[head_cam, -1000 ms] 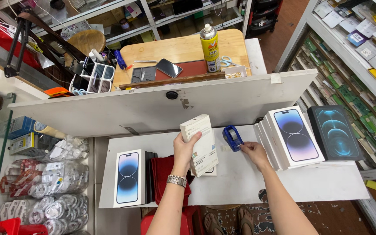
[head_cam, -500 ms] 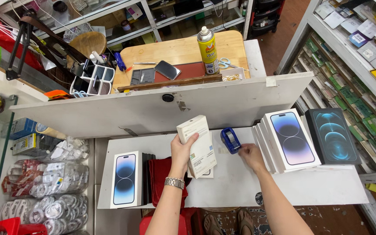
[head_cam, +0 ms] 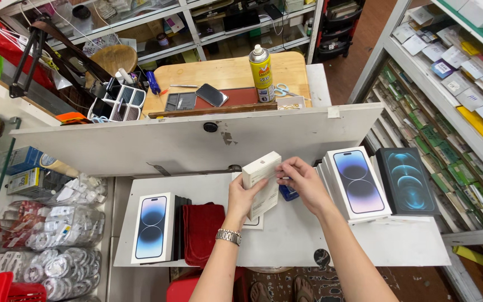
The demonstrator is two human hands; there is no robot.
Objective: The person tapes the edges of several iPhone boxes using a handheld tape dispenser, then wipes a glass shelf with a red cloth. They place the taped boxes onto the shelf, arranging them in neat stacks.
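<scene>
My left hand (head_cam: 245, 197), with a metal wristwatch, grips a small white box (head_cam: 262, 180) held upright above the white shelf (head_cam: 297, 240). My right hand (head_cam: 302, 180) touches the box's right edge with its fingertips. A small blue object (head_cam: 288, 193) lies on the shelf just under my right hand, mostly hidden by it. Another white box (head_cam: 254, 222) lies flat beneath the held one.
Phone boxes stand on the shelf: one at the left (head_cam: 152, 227), a row at the right (head_cam: 356, 182), and a dark one (head_cam: 407, 180). A red cloth (head_cam: 201, 232) lies by the left box. Behind the white panel (head_cam: 197, 140), a wooden desk (head_cam: 225, 75) holds a spray can (head_cam: 260, 72), a phone (head_cam: 212, 94) and scissors (head_cam: 282, 89).
My right hand has moved left from beside the blue object onto the white box's edge. The box has tilted slightly and stays in my left hand.
</scene>
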